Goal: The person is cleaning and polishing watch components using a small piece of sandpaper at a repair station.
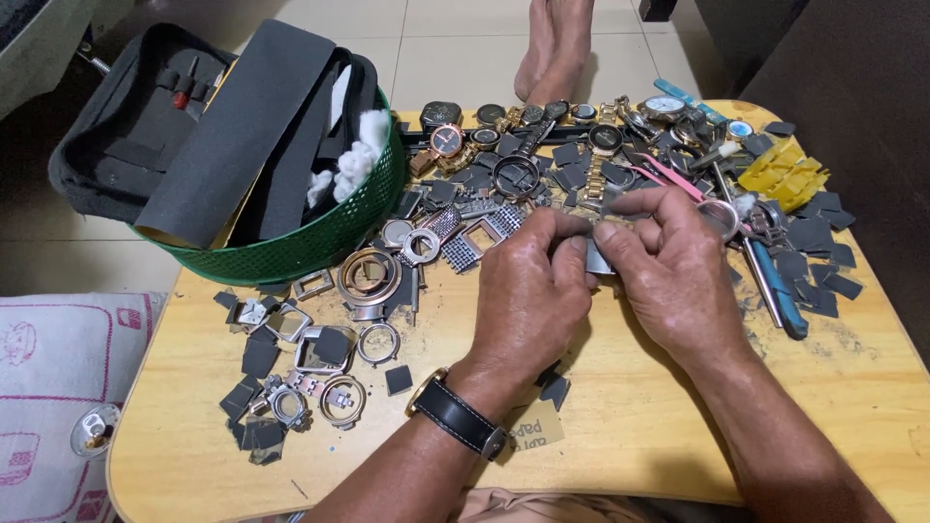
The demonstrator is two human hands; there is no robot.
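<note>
At mid-frame, a small grey sandpaper piece [599, 260] sits between both hands: left hand [528, 291] and right hand [668, 266] pinch it with curled fingertips above the wooden table [678, 426].

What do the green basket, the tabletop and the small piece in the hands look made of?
Green basket: likely moulded plastic, uniform colour, mesh wall. Tabletop: wood or wood-look board, yellowish glossy finish, scuffed. Small piece pinched between left hand and right hand: grey, flat; metal or abrasive paper, cannot tell.
</note>
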